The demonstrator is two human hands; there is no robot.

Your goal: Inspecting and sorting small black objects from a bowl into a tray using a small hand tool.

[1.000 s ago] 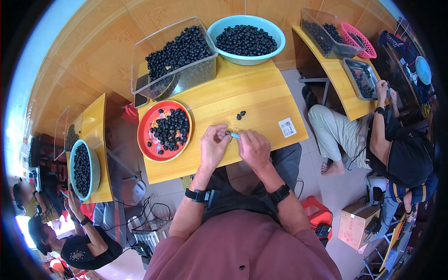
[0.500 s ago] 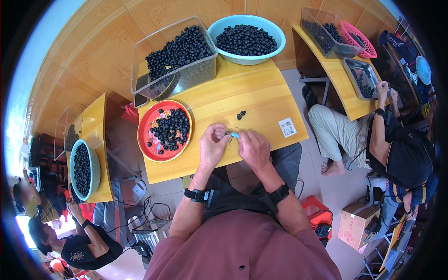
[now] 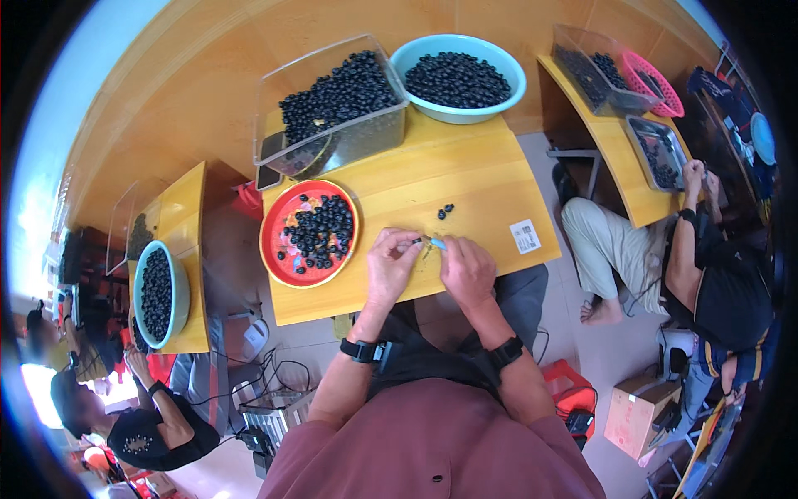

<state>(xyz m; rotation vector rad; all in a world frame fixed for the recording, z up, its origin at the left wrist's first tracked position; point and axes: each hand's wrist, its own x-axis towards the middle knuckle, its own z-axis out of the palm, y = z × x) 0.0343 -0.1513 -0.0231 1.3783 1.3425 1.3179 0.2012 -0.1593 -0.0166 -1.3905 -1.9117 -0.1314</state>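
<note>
Our left hand [image 3: 391, 264] pinches a dark berry [image 3: 416, 241], right hand [image 3: 467, 268] pinches a small blue tool [image 3: 435, 244] at its 3 o'clock; a slip likely sends the berry off the table edge [image 3: 416, 293].

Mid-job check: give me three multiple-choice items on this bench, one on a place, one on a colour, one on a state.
1. Where is the round red plate of dark berries?
A. left of both hands
B. right of both hands
C. on the floor

2. What colour is the round plastic basin of berries at the far edge of the yellow wooden table?
A. pink
B. turquoise
C. white

3. What is the left hand doing?
A. lying flat
B. pinching a dark berry
C. gripping the plate

A: the plate lies left of the left and right hand.
B: its rim is turquoise.
B: fingertips close on a berry.
</note>
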